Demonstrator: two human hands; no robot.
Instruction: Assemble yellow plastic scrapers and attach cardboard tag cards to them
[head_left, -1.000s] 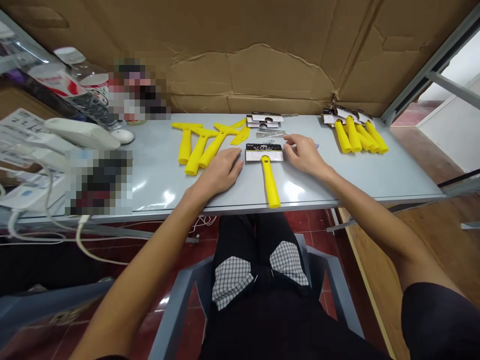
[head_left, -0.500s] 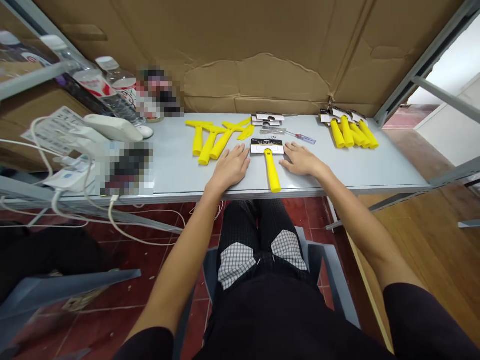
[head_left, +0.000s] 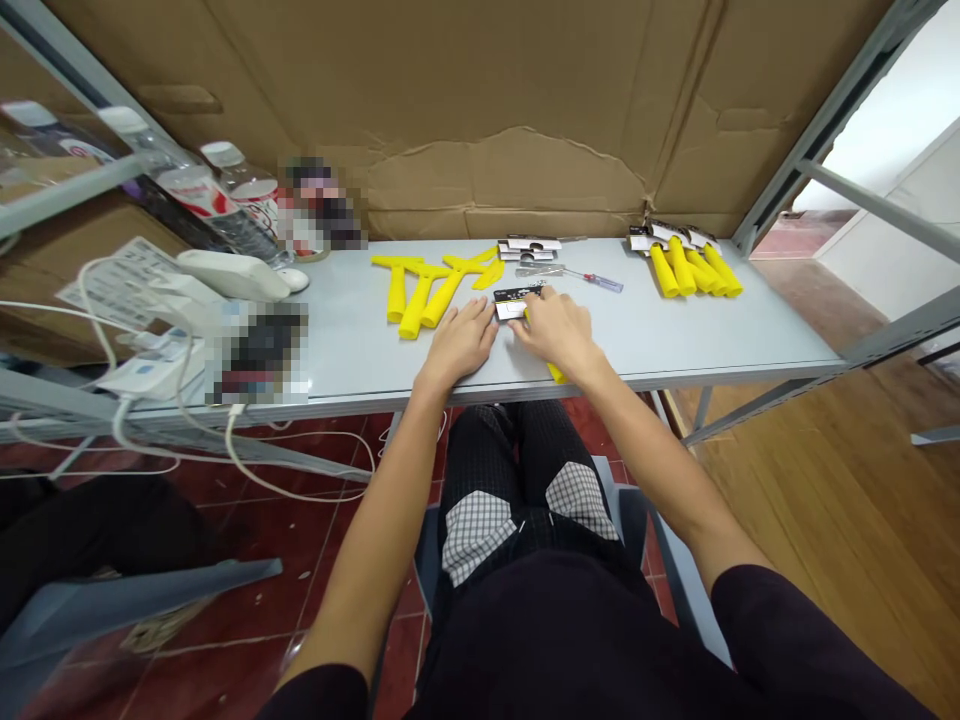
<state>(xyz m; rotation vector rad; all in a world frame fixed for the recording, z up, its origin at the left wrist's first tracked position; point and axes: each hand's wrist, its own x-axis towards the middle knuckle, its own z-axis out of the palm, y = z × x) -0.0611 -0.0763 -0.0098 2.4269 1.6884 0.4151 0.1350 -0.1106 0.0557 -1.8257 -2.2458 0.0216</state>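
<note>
My right hand (head_left: 555, 330) lies over a yellow-handled scraper (head_left: 511, 304) in its black and white card, hiding most of the handle; only the handle's tip shows below my palm. My left hand (head_left: 461, 342) rests flat on the grey table (head_left: 675, 335), fingertips beside the card. Left of it lie several loose yellow plastic scrapers (head_left: 417, 295). Several carded yellow scrapers (head_left: 686, 268) sit at the right. Behind my hands are a stack of white cards (head_left: 531, 248), thin metal blades (head_left: 538, 270) and a small red-handled screwdriver (head_left: 596, 280).
Cardboard sheets (head_left: 510, 130) form the wall behind the table. At the back left stand plastic bottles (head_left: 240, 185), with a white computer mouse (head_left: 294, 281) and a white long device (head_left: 232, 275) nearby. White cables (head_left: 172, 440) hang over the left edge.
My right hand has moved left from the table onto the carded scraper, now covering its handle. My left hand stays nearly where it was. The view has shifted slightly.
</note>
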